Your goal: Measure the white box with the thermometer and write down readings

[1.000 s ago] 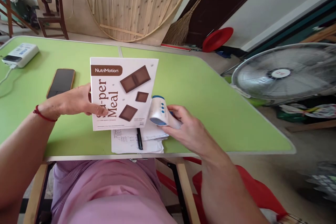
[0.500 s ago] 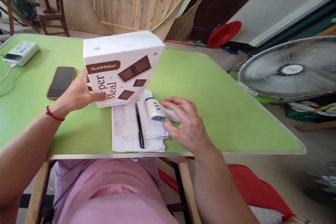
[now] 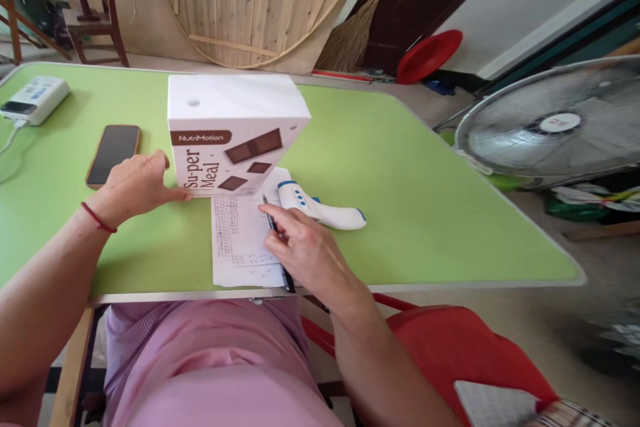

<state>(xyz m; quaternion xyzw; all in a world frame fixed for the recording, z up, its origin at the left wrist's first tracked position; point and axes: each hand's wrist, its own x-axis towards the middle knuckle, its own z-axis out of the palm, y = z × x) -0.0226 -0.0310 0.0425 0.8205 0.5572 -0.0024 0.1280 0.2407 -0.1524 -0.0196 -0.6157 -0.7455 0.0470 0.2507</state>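
A white NutriMotion "Su-per Meal" box (image 3: 240, 127) with brown chocolate pictures stands upright on the table, touching or overlapping the far end of the paper sheets. At its lower left corner rests my left hand (image 3: 137, 187), thumb stretched along the bottom edge and fingers apart beside the box. My right hand (image 3: 310, 250) is over the papers (image 3: 240, 247), with thumb and index finger closed about a black pen (image 3: 287, 277) that lies slantwise. Just beyond that hand, a white and blue infrared thermometer (image 3: 340, 215) lies on its side, its head on the papers.
A phone (image 3: 114, 150) lies left of the box on the green table (image 3: 425, 213). Farther left is a white power bank (image 3: 37, 99) with a cable. A fan (image 3: 555, 123) stands at the right, and a red chair (image 3: 445, 353) is below the table edge.
The box has come down to stand on the table, and my left hand has loosened from it. My right hand has left the thermometer and moved left onto the pen, which is now more slanted.
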